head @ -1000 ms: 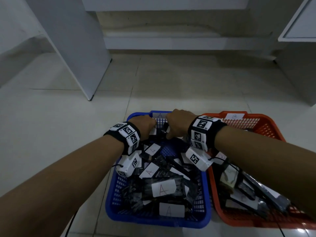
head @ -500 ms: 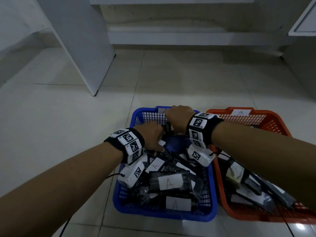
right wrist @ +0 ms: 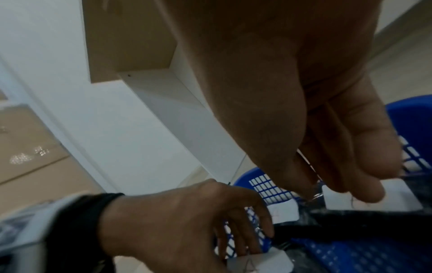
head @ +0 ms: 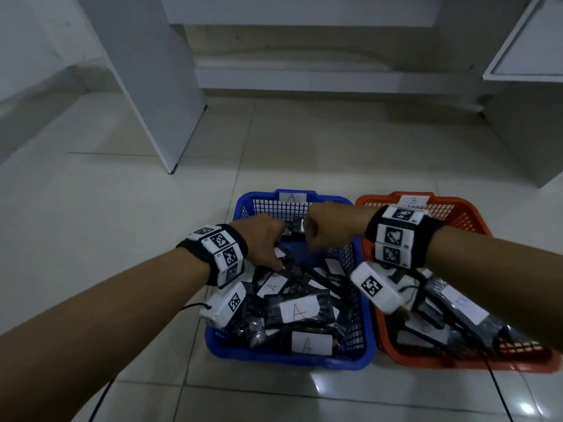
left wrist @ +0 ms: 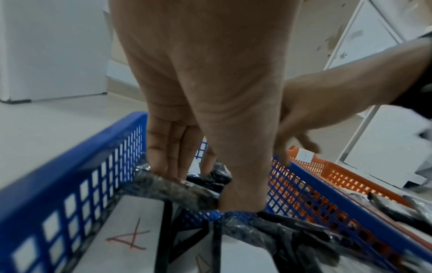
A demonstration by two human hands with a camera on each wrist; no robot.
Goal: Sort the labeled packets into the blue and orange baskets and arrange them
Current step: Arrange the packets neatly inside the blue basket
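The blue basket (head: 289, 360), tagged A, holds several dark packets with white A labels (head: 300, 310). To its right the orange basket (head: 426, 362), tagged B, holds more dark packets (head: 463, 306). Both hands are in the far half of the blue basket. My left hand (head: 265, 239) (left wrist: 198, 181) points down and pinches the top edge of a dark packet (left wrist: 177, 188) between fingers and thumb. My right hand (head: 326, 229) (right wrist: 327, 184) is curled beside it near the far wall and pinches the crinkled plastic edge of an upright packet (head: 297, 225). What lies under the hands is hidden.
The baskets stand side by side on a pale tiled floor (head: 122, 239). A white panel (head: 152, 86) rises at the back left and white furniture (head: 524, 62) at the back right. Thin cables (head: 103, 397) trail from the wrist cameras.
My left hand drew back a little from the far wall of the blue basket. The right hand stayed by that wall. The head view shifted, showing both baskets more fully.
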